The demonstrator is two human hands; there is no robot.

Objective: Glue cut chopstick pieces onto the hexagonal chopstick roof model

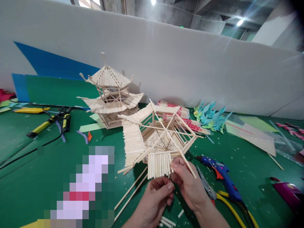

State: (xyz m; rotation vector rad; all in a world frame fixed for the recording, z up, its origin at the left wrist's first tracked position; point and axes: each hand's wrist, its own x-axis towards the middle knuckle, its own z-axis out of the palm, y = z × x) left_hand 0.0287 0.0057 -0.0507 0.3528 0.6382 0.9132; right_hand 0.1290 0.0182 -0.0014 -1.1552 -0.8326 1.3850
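A half-roofed pavilion model made of thin wooden sticks stands in front of me, its beams crossing over an open middle. Short sticks lie side by side as a front roof panel. My right hand is closed at that panel's right edge, thumb and fingers pinching a short wooden stick. Just below the panel, my left hand is closed, thumb against curled fingers; anything in them is hidden. Cut stick pieces lie under my hands, and two long sticks stretch to the left.
A finished-looking stick pagoda stands behind at left. On the right lie a blue glue gun and yellow-handled scissors. Stick packs, teal folded paper and yellow-black tools lie around. A white partition borders the green table.
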